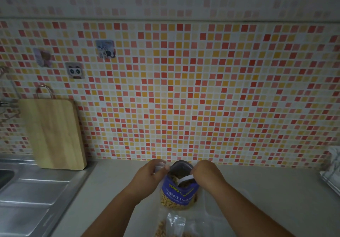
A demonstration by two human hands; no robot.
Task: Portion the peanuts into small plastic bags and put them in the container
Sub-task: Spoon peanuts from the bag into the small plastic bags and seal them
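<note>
A blue bag of salted peanuts [179, 195] stands open on the counter, its clear lower part full of nuts. My left hand [147, 175] pinches a small clear plastic bag [159, 166] at the left of the peanut bag's mouth. My right hand [206, 172] grips the handle of a white spoon [184, 179] whose bowl dips into the peanut bag. Small filled plastic bags [176, 225] lie in a clear container [207, 205] at the bottom edge, partly cut off.
A wooden cutting board [53, 133] leans on the tiled wall at the left, beside a steel sink and drainboard [31, 194]. A tray with a cloth [331, 174] sits at the right edge. Grey counter [266, 190] surrounds the hands.
</note>
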